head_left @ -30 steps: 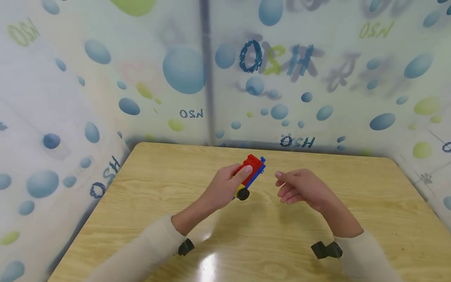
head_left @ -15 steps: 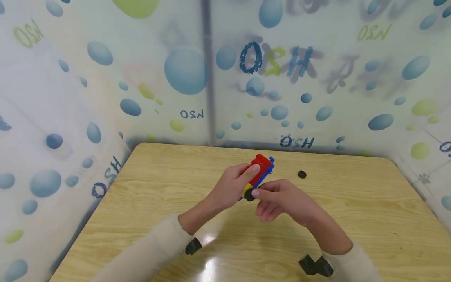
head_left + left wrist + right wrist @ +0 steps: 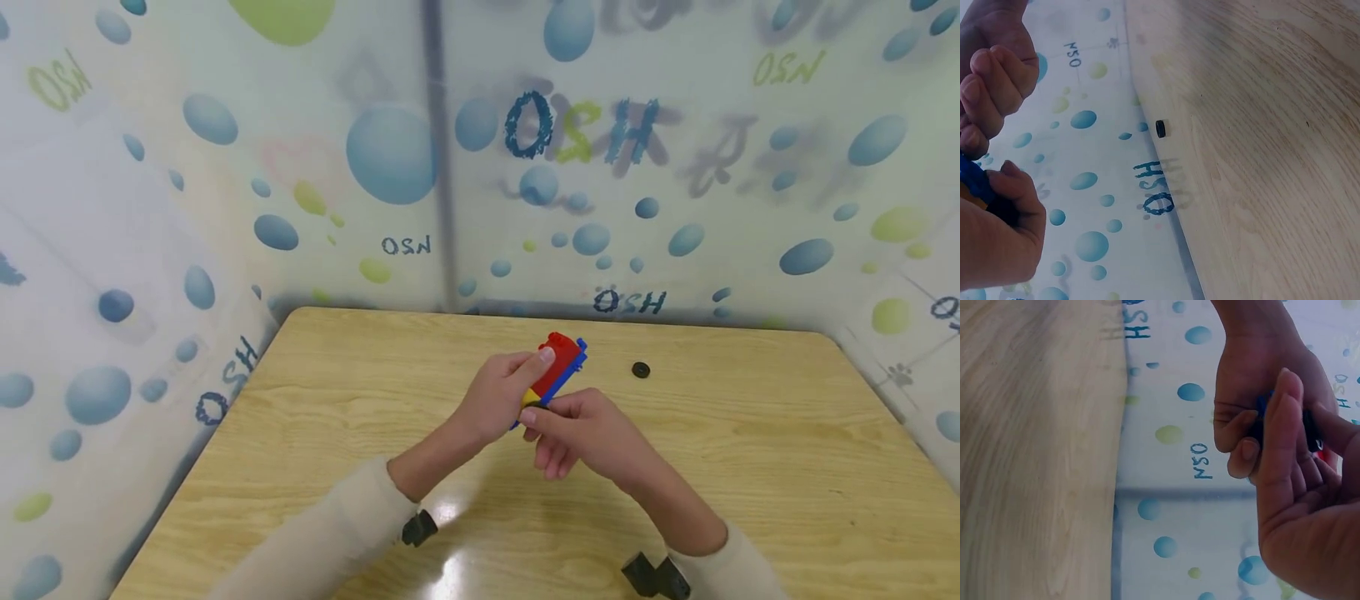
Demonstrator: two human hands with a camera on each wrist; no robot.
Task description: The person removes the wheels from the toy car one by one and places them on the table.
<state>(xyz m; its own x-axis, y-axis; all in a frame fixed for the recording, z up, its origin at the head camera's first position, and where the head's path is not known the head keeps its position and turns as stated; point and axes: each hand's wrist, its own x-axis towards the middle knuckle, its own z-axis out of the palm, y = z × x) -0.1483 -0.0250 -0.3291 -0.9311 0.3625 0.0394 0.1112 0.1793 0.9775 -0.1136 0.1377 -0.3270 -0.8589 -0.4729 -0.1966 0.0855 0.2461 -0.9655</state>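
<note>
My left hand (image 3: pixel 491 398) grips a toy car (image 3: pixel 558 367) of red, blue and yellow building bricks, its thumb lying on the red body. It is held tilted above the table. With thumb and index finger, my right hand (image 3: pixel 588 433) pinches a black wheel (image 3: pixel 535 406) at the car's lower yellow end. In the right wrist view, the fingers of both hands (image 3: pixel 1297 506) hide most of the car; dark wheel parts (image 3: pixel 1313 432) show between them. A loose black wheel (image 3: pixel 641 369) lies on the table, beyond the right hand.
The light wooden table (image 3: pixel 337 375) spreads around the hands. Its far edge meets a wall covering (image 3: pixel 390 275) printed with blue and green bubbles and lettering. More of this covering rises on the left and right sides.
My right hand has moved left and closed on the car's wheel. A loose wheel, not seen on the table a second ago, now lies there. The left hand has shifted slightly right with the car.
</note>
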